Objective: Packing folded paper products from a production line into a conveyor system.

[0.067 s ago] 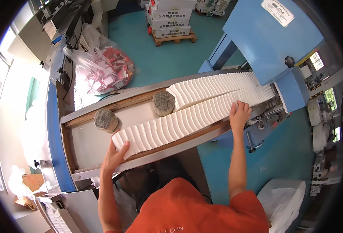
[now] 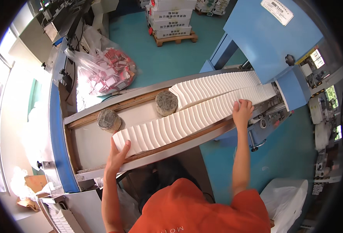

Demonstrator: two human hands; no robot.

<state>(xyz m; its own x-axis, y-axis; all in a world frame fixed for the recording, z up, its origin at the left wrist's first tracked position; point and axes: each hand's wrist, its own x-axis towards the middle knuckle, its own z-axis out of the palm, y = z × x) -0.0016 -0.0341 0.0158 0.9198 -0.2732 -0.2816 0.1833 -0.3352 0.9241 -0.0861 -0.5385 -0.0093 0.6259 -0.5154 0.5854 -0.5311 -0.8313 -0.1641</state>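
Two long rows of thin white pieces, packed upright with wavy top edges, lie side by side along a tray-like conveyor (image 2: 136,110). My left hand (image 2: 118,153) grips the left end of the near row (image 2: 171,130), its thumb on the near side and its fingers round the end. Farther right along the same row, my right hand (image 2: 243,112) rests its bent, slightly parted fingers on the near edge. The far row (image 2: 210,88) ends against a round, tape-wrapped block (image 2: 166,103). A second such block (image 2: 108,119) stands just beyond my left hand.
A blue machine (image 2: 272,39) stands over the right end of the rows. Beyond the conveyor are a clear bag of red and white scraps (image 2: 111,72) and stacked boxes (image 2: 171,23) on a wooden pallet (image 2: 175,39). A white plastic-lined bin (image 2: 286,202) is at lower right.
The whole view has shifted very slightly. Both hands stay at the same places on the near row.
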